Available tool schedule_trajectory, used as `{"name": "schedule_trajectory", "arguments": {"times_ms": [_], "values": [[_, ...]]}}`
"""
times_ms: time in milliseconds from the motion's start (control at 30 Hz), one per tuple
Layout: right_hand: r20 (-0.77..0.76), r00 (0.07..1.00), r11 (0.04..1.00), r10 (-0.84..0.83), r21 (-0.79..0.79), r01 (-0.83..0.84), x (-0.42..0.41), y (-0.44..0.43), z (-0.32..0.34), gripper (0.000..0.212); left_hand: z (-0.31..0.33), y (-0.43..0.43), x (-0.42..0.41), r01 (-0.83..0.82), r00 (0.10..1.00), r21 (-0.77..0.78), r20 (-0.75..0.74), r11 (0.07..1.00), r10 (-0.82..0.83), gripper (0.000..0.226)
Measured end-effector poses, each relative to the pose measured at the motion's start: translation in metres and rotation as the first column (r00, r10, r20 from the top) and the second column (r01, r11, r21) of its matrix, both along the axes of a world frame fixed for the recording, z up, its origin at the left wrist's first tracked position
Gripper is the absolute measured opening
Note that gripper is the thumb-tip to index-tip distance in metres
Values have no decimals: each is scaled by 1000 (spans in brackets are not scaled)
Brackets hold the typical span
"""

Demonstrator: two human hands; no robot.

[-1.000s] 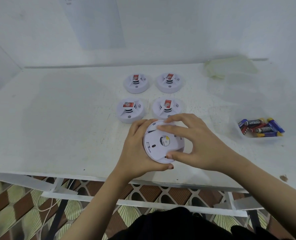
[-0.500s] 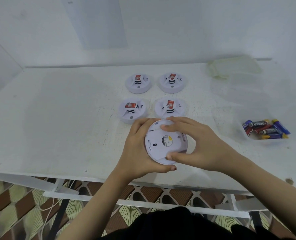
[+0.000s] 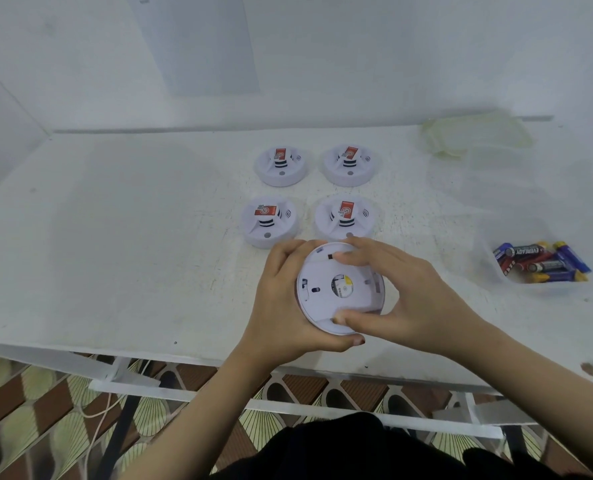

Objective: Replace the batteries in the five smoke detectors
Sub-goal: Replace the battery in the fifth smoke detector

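Gripping the smoke detector (image 3: 323, 271) with left hand (image 3: 277, 299) and right hand (image 3: 416, 296), we hold its back facing up.

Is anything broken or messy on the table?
Nothing looks broken. The near-left smoke detector has its red sticker turned sideways, unlike the detector beside it. The batteries lie jumbled in a clear tub.

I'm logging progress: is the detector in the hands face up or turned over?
Turned over: the held detector shows its flat back with a round central opening, gripped by the left hand and right hand.
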State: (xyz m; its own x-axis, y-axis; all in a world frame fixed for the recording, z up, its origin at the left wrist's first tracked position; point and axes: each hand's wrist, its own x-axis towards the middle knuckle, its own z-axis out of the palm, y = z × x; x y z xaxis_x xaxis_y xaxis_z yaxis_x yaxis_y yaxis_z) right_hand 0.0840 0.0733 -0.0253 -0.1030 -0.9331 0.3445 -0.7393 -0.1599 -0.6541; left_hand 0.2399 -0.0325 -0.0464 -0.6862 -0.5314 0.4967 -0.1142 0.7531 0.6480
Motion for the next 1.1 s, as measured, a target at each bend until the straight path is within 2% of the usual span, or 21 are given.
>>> {"name": "schedule_trajectory", "arguments": {"times_ms": [233, 367, 467, 567, 667, 733, 833, 933, 1000, 1100], "values": [[34, 999, 999, -16, -39, 17, 4, -5, 1, 59, -5, -4, -4, -35, 999, -13, 31, 999, 35, 96], [70, 997, 996, -38, 81, 33, 4, -11, -3, 63, -5, -7, -7, -65, 997, -13, 50, 998, 65, 88], [57, 995, 984, -86, 164, 76, 8, -14, -2, 71, -7, -10, -5, -60, 998, 155, 26, 986, 56, 100], [203, 962, 964, -185, 228, 137, 16, -17, 4, 80, -8, -11, -4, -21, 1000, 229, 12, 973, 18, 112], [292, 917, 944, -273, 264, 197, 21, -20, 5, 84, -4, -9, -7, 9, 1000, 197, 6, 980, -10, 102], [348, 887, 940, -304, 264, 219, 21, -22, 3, 77, -2, -8, -11, 17, 1000, 147, 24, 989, -21, 100], [568, 775, 957, -278, 234, 172, 17, -23, 3, 61, 2, -10, -14, 63, 996, 124, 48, 990, -70, 101], [843, 514, 986, -159, 158, 46, 9, -21, 3, 53, 3, -15, -17, 91, 994, 192, 35, 977, -99, 104], [914, 384, 991, -128, 130, 22, 5, -21, 2, 51, 1, -20, -17, 93, 995, 257, 9, 962, -98, 101], [926, 353, 991, -135, 131, 34, 0, -23, -1, 46, -3, -28, -15, 69, 998, 268, -7, 961, -69, 100]]}}
